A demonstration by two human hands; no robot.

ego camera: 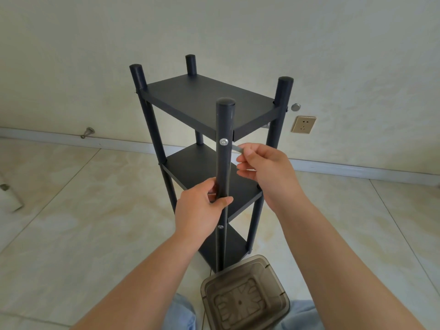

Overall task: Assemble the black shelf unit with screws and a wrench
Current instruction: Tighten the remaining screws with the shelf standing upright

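Note:
The black shelf unit (204, 101) stands upright on the tiled floor, with three boards between four round posts. My left hand (202, 210) grips the near front post at the height of the middle board. My right hand (264, 170) pinches a small metal wrench (238, 148), whose tip points toward the silver screw (223, 141) in that post just under the top board. A second screw (220, 226) shows lower on the same post, below my left hand.
A brown translucent plastic bin (245, 298) sits on the floor just in front of the shelf's foot, between my knees. On the wall behind are a socket (303, 124) at right and a doorstop (87, 132) at left. A white object (9, 198) lies at the far left.

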